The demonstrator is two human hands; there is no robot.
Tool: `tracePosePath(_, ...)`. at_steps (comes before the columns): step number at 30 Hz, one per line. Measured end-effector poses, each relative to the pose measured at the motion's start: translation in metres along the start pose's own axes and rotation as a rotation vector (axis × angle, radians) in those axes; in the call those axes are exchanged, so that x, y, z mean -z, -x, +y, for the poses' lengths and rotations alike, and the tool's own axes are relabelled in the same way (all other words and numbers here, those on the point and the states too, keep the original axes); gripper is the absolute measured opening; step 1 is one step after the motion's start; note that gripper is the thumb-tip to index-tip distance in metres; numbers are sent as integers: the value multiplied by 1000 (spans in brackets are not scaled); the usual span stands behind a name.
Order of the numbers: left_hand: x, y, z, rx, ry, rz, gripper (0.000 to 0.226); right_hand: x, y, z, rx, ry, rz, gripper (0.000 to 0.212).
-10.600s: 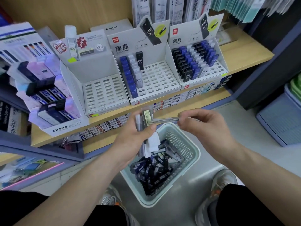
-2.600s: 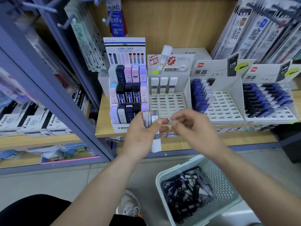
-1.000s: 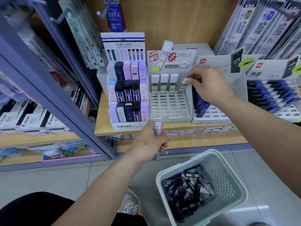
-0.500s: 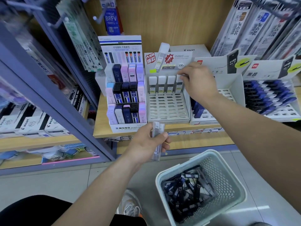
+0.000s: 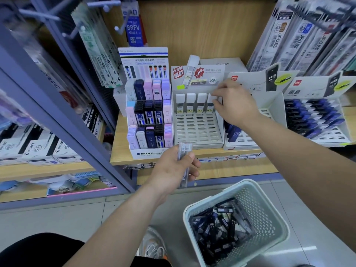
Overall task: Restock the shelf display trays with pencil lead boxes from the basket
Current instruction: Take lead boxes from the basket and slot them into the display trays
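Three tiers of pastel and dark boxes fill the white cardboard MONO display (image 5: 148, 116) at the left of the wooden shelf (image 5: 120, 147); it looks fully stocked. Just below its front edge, the left hand (image 5: 171, 168) is closed round a small bundle of slim clear pencil lead boxes (image 5: 184, 153). The thumb lies across them and they are held upright near the shelf, I judge as a ready supply for the other hand. At least two show; fingers hide the exact count.

Next along stands the white slotted display tray (image 5: 196, 132). Four white-capped lead boxes (image 5: 190, 105) stand side by side in its back row, and every slot row in front of them is bare. The right hand (image 5: 234, 102) reaches to the fourth box, bent fingertips (image 5: 216, 102) against the cap's right side. Whether they pinch it or merely seat it, I cannot tell.

On the floor below sits one pale green perforated plastic basket (image 5: 269, 212), heaped with dark lead boxes too tangled to count. Two further white trays hold blue and black boxes: a sparse one (image 5: 248, 140) behind the right wrist and a fuller one (image 5: 342, 135) at the far right.
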State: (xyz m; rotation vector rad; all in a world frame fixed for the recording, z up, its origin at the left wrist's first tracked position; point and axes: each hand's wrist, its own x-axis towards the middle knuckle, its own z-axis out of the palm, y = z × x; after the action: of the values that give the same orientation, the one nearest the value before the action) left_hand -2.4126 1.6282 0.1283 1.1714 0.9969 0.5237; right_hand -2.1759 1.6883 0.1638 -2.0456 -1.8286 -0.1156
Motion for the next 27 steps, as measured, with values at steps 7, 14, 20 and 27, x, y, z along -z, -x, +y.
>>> tracePosePath(7, -4, 3, 6, -76, 9, -61, 15, 20, 76, -44, -96, -599, -110, 13)
tracePosePath(14, -10, 10, 10, -113, -27, -148, 15, 20, 102, -51, -221, -975, -369, 12)
tracePosePath(20, -12, 12, 14, -40, 44, -127, 23, 36, 103, -37, -310, -1095, -268, 14)
tracePosePath(27, -10, 10, 13, -56, -43, -84, 8, 32, 108, -36, -352, -1252, -217, 12)
